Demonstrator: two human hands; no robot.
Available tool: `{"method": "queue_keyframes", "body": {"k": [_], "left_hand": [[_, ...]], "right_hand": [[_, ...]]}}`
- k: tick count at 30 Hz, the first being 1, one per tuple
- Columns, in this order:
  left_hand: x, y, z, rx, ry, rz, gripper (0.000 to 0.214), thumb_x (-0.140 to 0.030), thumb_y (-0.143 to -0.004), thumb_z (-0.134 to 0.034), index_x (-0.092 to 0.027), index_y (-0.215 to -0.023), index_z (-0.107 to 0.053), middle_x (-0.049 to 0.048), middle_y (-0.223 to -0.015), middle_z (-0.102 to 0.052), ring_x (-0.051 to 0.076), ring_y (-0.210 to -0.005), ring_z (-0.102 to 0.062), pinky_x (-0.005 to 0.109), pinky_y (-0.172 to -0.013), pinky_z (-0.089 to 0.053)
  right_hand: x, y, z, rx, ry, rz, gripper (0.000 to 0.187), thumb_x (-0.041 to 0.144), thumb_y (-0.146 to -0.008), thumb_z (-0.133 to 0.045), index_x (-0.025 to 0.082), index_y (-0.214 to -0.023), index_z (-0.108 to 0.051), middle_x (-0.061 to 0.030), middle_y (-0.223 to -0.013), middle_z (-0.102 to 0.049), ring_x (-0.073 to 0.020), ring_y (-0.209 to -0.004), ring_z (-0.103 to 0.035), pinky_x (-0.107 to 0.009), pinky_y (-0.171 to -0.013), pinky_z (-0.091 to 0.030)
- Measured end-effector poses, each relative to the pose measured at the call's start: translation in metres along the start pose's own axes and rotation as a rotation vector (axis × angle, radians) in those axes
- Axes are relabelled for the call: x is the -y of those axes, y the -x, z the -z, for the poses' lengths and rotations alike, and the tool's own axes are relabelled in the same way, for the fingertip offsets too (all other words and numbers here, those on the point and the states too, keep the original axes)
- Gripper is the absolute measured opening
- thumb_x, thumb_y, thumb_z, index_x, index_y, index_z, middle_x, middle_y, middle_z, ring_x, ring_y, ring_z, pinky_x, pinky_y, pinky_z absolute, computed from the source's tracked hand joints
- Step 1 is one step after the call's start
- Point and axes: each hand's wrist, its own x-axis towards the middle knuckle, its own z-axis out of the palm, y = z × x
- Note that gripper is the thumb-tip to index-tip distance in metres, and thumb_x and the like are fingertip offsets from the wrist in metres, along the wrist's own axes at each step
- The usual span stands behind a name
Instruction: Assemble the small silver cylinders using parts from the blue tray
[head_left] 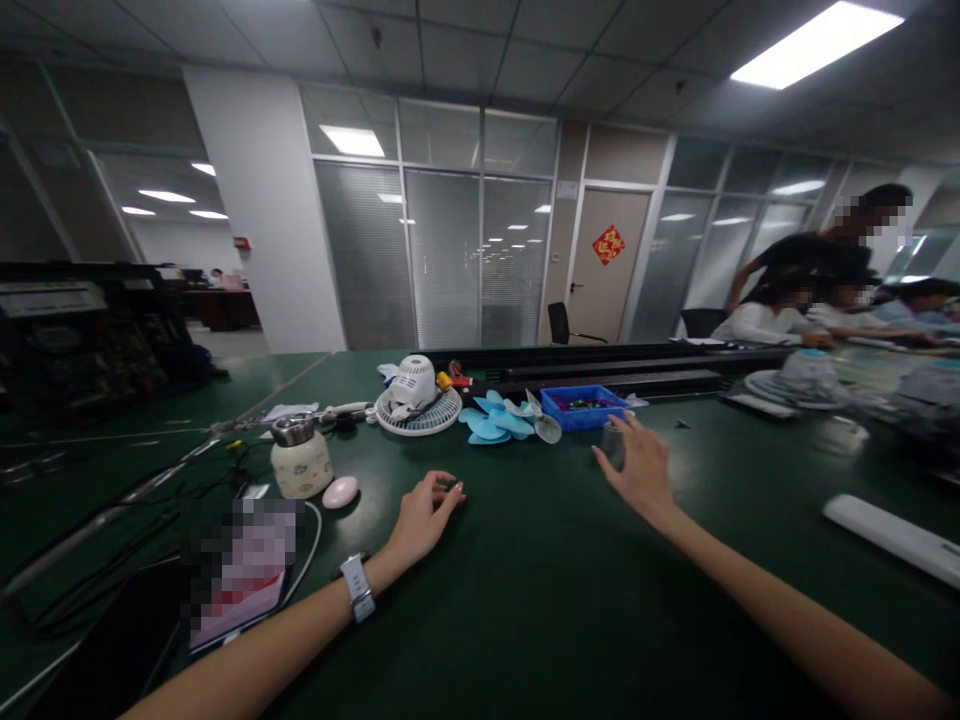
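My right hand is raised over the green table, thumb and fingers apart, just in front of a blue plastic bin of small parts. Something small and clear shows faintly behind its fingertips; I cannot make out what it is. Resting on the tabletop, my left hand has loosely curled fingers with the thumb apart, and nothing shows in it. Light-blue fan blades lie beyond and between the hands. Behind my left hand, a white fan housing sits on a round white fan grille.
To the left stand a patterned bottle, a pink oval object, a tablet and tangled cables. A long white object lies at the right. Black rails run along the back. Several people sit or stand at the far right.
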Motion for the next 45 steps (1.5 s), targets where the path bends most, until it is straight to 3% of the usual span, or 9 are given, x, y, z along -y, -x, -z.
{"method": "queue_keyframes", "body": {"k": [4, 8, 14, 18, 24, 30, 34, 38, 45], "left_hand": [[-0.002, 0.000, 0.001, -0.084, 0.010, 0.065, 0.043, -0.059, -0.088, -0.043, -0.022, -0.109, -0.052, 0.0082, -0.095, -0.076, 0.026, -0.099, -0.069, 0.043, -0.090, -0.046], [0.000, -0.001, 0.001, -0.197, 0.044, 0.082, 0.042, -0.058, -0.088, -0.042, -0.021, -0.107, -0.049, 0.0101, -0.100, -0.075, 0.026, -0.098, -0.069, 0.042, -0.089, -0.048], [0.009, -0.005, -0.002, -0.227, 0.073, 0.053, 0.039, -0.056, -0.087, -0.044, -0.021, -0.102, -0.048, 0.0111, -0.099, -0.073, 0.025, -0.097, -0.069, 0.041, -0.088, -0.049], [0.010, -0.005, -0.003, -0.222, 0.051, 0.045, 0.039, -0.056, -0.088, -0.044, -0.021, -0.102, -0.049, 0.0103, -0.097, -0.072, 0.025, -0.094, -0.069, 0.041, -0.087, -0.048], [0.011, -0.006, -0.002, -0.190, 0.002, 0.062, 0.038, -0.055, -0.089, -0.041, -0.021, -0.105, -0.048, 0.0095, -0.098, -0.072, 0.024, -0.093, -0.068, 0.039, -0.084, -0.047], [0.012, -0.007, -0.003, -0.171, -0.021, 0.074, 0.039, -0.055, -0.087, -0.043, -0.021, -0.105, -0.049, 0.0095, -0.098, -0.072, 0.025, -0.095, -0.067, 0.039, -0.084, -0.046], [0.010, -0.006, -0.003, -0.162, -0.023, 0.054, 0.039, -0.055, -0.086, -0.043, -0.021, -0.105, -0.048, 0.0093, -0.096, -0.072, 0.025, -0.093, -0.067, 0.038, -0.083, -0.047], [0.007, -0.005, -0.001, -0.146, -0.036, 0.072, 0.040, -0.055, -0.086, -0.042, -0.021, -0.105, -0.047, 0.0096, -0.097, -0.071, 0.025, -0.094, -0.067, 0.038, -0.083, -0.047], [0.010, -0.008, 0.000, -0.141, -0.066, 0.073, 0.040, -0.056, -0.085, -0.043, -0.022, -0.104, -0.048, 0.0086, -0.098, -0.072, 0.025, -0.094, -0.068, 0.039, -0.085, -0.047]], "right_hand": [[0.094, 0.009, 0.011, 0.332, -0.314, 0.411, 0.040, 0.037, -0.091, -0.052, 0.026, -0.129, -0.056, -0.0088, -0.134, -0.056, -0.0254, -0.125, -0.050, -0.047, -0.105, -0.035], [0.157, 0.016, -0.003, 0.489, -0.511, 0.534, 0.041, 0.033, -0.091, -0.055, 0.027, -0.131, -0.056, -0.0070, -0.133, -0.058, -0.0244, -0.122, -0.053, -0.046, -0.102, -0.039], [0.171, 0.026, -0.037, 0.583, -0.592, 0.550, 0.026, 0.026, -0.091, -0.056, 0.027, -0.113, -0.069, -0.0031, -0.119, -0.069, -0.0221, -0.114, -0.061, -0.041, -0.096, -0.044], [0.167, 0.032, -0.037, 0.564, -0.615, 0.497, 0.021, 0.023, -0.088, -0.060, 0.028, -0.105, -0.072, -0.0003, -0.109, -0.073, -0.0193, -0.103, -0.065, -0.036, -0.091, -0.047], [0.127, 0.014, -0.017, 0.399, -0.610, 0.374, 0.022, 0.020, -0.086, -0.061, 0.027, -0.102, -0.073, 0.0015, -0.100, -0.074, -0.0174, -0.090, -0.069, -0.032, -0.084, -0.052], [0.008, -0.028, -0.002, -0.115, -0.398, 0.027, 0.028, 0.036, -0.087, -0.055, 0.021, -0.100, -0.075, -0.0058, -0.100, -0.074, -0.0239, -0.092, -0.070, -0.037, -0.086, -0.054], [-0.050, -0.027, -0.012, -0.170, -0.254, -0.101, 0.033, 0.037, -0.087, -0.050, 0.019, -0.099, -0.075, -0.0089, -0.101, -0.074, -0.0253, -0.091, -0.070, -0.037, -0.083, -0.054], [-0.064, -0.010, -0.026, -0.086, -0.228, -0.119, 0.033, 0.033, -0.086, -0.048, 0.020, -0.100, -0.075, -0.0077, -0.102, -0.074, -0.0247, -0.092, -0.069, -0.038, -0.083, -0.054], [-0.071, -0.004, -0.030, -0.216, -0.212, -0.124, 0.034, 0.031, -0.087, -0.045, 0.019, -0.103, -0.073, -0.0087, -0.105, -0.073, -0.0244, -0.100, -0.066, -0.042, -0.093, -0.051]]}}
